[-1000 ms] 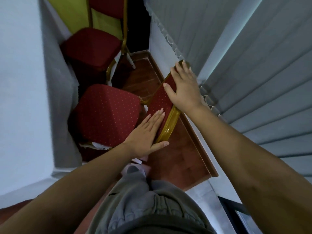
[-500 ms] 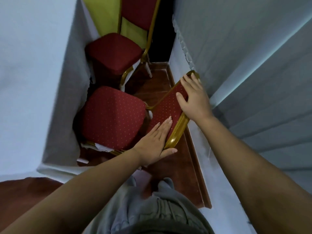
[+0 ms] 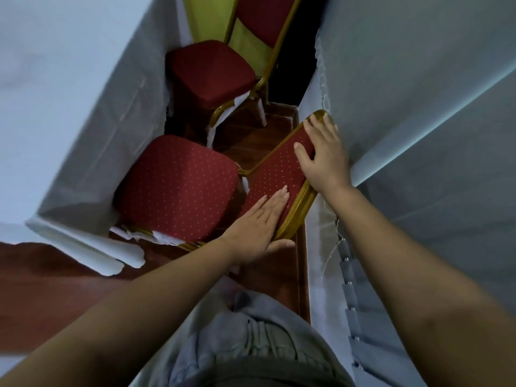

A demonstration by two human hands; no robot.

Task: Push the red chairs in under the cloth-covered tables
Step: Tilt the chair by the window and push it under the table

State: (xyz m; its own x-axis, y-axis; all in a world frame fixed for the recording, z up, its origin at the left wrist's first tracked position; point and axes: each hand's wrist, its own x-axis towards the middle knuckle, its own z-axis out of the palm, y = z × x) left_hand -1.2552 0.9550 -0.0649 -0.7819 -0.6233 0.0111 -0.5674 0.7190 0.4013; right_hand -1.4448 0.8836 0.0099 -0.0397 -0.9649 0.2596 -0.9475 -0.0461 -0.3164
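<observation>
**Both hands flat on a red chair beside a draped surface**

A person's left hand (image 3: 259, 227) presses flat against the padded front of a red chair's backrest (image 3: 276, 174), low in the centre of the frame. Its grip is apart, with the fingers straight and the thumb at the gold frame edge. The right hand (image 3: 325, 160), just above and to the right, lies along the top of the same backrest. Its grip is also apart: the fingers stretch toward the far gold corner and the thumb is spread on the red padding. The chair's dotted seat (image 3: 178, 185) sits left of centre, its left side meeting the white cloth (image 3: 97, 107) that hangs from the surface on the left of the frame. A second red chair (image 3: 209, 71) stands beyond it at upper centre, also against the cloth. Pale vertical blinds (image 3: 418, 135) fill the right side, and dark wooden floor (image 3: 284, 266) shows between them and the chair
</observation>
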